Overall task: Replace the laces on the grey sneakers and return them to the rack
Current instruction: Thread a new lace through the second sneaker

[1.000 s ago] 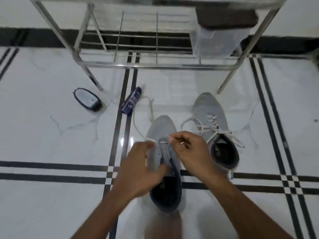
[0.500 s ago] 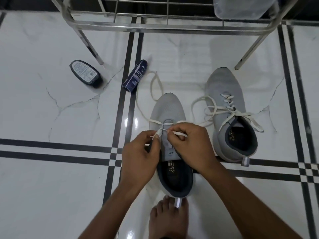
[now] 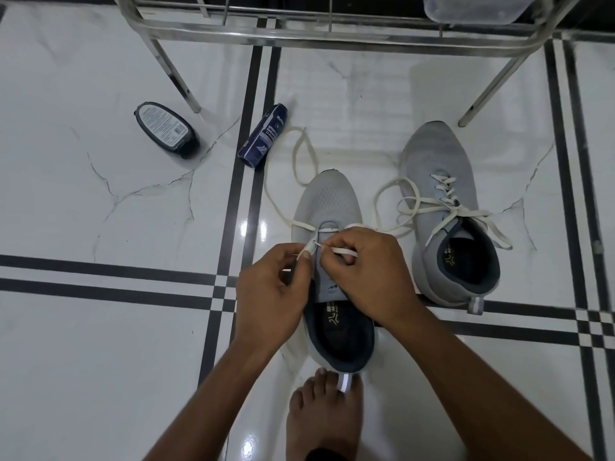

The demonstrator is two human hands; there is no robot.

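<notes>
From the head camera we see the near grey sneaker [image 3: 327, 207] at centre frame, a bare foot [image 3: 319, 417] touching its heel. Our left hand [image 3: 273, 294] pinches the white lace [image 3: 301, 154] tip at an eyelet; our right hand [image 3: 372, 277] pinches the other end. The laced sneaker [image 3: 432, 154] sits right of it, below the steel rack [image 3: 299, 34]. A cleaner bottle [image 3: 263, 136] lies upper left.

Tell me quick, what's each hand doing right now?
Left hand: fingers pinching the lace tip.
Right hand: fingers pinching the same white lace at the near sneaker.
</notes>
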